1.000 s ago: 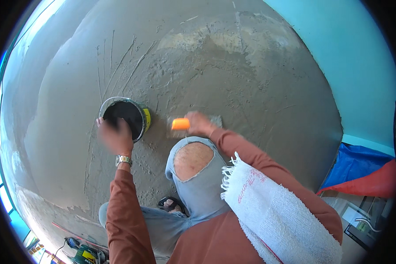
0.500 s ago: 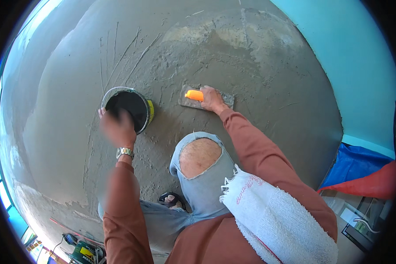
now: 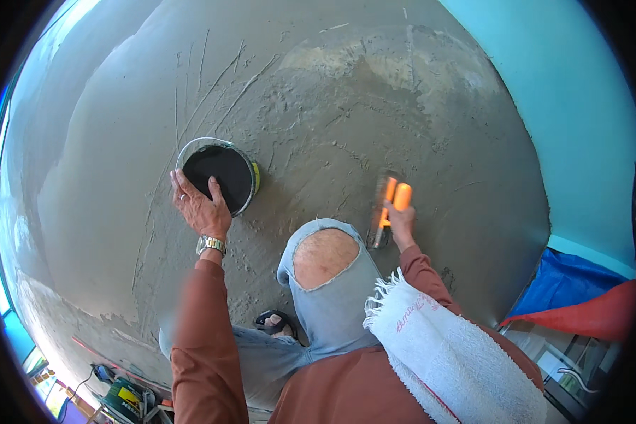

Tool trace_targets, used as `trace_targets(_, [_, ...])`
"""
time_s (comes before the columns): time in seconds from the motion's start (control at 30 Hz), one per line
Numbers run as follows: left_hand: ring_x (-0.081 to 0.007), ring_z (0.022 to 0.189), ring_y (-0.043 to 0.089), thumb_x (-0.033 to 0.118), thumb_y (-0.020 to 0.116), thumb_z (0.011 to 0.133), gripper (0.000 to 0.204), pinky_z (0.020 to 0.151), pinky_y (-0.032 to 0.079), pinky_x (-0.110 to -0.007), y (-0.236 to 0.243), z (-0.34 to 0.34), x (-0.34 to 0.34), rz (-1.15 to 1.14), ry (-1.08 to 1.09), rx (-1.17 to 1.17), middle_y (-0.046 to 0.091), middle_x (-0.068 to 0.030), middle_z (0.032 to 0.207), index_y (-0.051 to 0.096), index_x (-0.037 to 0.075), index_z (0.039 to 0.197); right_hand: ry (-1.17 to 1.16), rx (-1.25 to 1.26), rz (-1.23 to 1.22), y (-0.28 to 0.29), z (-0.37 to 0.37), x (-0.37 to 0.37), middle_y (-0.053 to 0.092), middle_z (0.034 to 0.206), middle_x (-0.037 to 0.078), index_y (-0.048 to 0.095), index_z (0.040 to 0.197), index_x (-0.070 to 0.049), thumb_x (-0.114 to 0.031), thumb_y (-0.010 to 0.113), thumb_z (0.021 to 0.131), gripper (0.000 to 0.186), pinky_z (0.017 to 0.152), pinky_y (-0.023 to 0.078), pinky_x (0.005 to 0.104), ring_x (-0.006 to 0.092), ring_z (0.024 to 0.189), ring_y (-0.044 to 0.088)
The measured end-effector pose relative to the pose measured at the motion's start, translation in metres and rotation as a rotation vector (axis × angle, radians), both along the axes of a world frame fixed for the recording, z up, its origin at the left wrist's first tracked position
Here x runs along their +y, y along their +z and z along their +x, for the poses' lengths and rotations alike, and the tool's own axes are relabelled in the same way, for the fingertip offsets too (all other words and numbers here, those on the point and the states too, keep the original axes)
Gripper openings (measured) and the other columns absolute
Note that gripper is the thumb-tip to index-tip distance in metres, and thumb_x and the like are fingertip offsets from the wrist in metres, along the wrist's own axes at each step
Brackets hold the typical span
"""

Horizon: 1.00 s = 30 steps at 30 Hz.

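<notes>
My left hand (image 3: 199, 210) grips the near-left rim of a black bucket (image 3: 218, 169) with dark contents, a wire handle and a yellow patch on its side. A metal watch (image 3: 210, 244) is on that wrist. My right hand (image 3: 401, 225) holds a flat trowel (image 3: 374, 233) by its orange handle; its blade is tilted at the grey, wet-looking plastered floor (image 3: 318, 141), right of my raised knee (image 3: 325, 256) in torn jeans. A white towel (image 3: 452, 353) hangs over my right side.
A turquoise wall (image 3: 576, 141) borders the right, with blue (image 3: 565, 275) and red (image 3: 593, 311) sheeting at its foot. A green machine (image 3: 125, 396) with a cord lies lower left. Scratched lines and rougher patches mark the floor ahead. My sandalled foot (image 3: 275, 322) is below the bucket.
The trowel has moved up, then right and back toward me, turning from crosswise to lengthwise and tilting. My left hand has stayed at the bucket's rim.
</notes>
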<state>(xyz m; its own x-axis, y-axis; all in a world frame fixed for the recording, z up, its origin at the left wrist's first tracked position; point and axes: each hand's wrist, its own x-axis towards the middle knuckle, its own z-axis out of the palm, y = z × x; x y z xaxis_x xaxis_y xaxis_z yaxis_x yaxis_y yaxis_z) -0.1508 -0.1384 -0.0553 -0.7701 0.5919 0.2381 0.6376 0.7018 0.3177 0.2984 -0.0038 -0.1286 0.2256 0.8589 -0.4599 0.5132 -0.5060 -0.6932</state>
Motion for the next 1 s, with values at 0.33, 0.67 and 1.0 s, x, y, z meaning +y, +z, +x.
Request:
trace_targets(0.33, [-0.0363,0.144,0.031,0.033,0.065,0.092,0.08,0.118,0.026,-0.047,0.004,0.002,0.002,0.009,-0.001,-0.037,0.03,-0.0183,0.16,0.024,0.006,0.156,-0.253,0.432,0.047,-0.074,-0.129,0.063,0.064,0.077,0.007,0.065,0.077,0.004,-0.006,0.077,0.077,0.015,0.062,0.05,0.0339,0.0165,0.067,0.062])
trace_targets(0.67, [-0.0355,0.146,0.03,0.033,0.065,0.093,0.077,0.118,0.024,-0.047,0.013,0.004,0.003,0.031,0.023,-0.087,0.031,-0.0203,0.159,0.026,0.005,0.154,-0.272,0.443,0.154,-0.054,-0.3,0.125,0.069,0.085,0.013,0.065,0.085,0.01,-0.005,0.07,0.075,0.019,0.069,0.055,0.0366,0.0212,0.074,0.068])
trace_targets(1.0, [-0.0375,0.143,0.033,0.033,0.067,0.092,0.079,0.118,0.027,-0.046,0.01,0.002,0.003,0.041,0.031,-0.064,0.032,-0.0202,0.158,0.027,0.004,0.154,-0.189,0.501,0.107,-0.041,-0.442,0.199,0.07,0.103,0.023,0.063,0.1,0.014,-0.009,0.068,0.08,0.031,0.081,0.056,0.0397,0.0333,0.091,0.072])
